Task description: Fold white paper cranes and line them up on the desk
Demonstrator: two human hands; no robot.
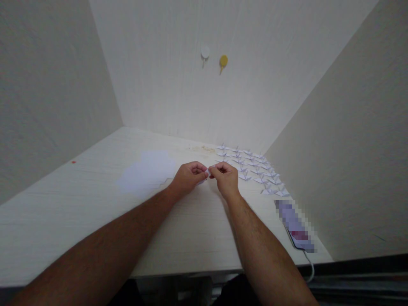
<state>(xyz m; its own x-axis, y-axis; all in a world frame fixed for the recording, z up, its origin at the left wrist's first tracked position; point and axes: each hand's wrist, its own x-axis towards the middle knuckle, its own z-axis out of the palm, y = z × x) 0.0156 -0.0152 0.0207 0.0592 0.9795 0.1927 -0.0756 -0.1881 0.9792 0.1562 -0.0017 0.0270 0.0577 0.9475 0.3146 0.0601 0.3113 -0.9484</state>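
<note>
Between my fingertips is a small piece of folded white paper, mostly hidden by the fingers. My left hand pinches it from the left, thumb against the fingers. From the right, my right hand pinches it in the same way, and the two hands nearly touch. Just beyond my right hand, rows of folded white paper cranes stand on the table. Sheets of white paper lie to the left of my left hand.
A phone-like device with blurred screen and a white cable lies at the table's right edge. Walls enclose the pale table on three sides. A white hook and a yellow hook are on the back wall.
</note>
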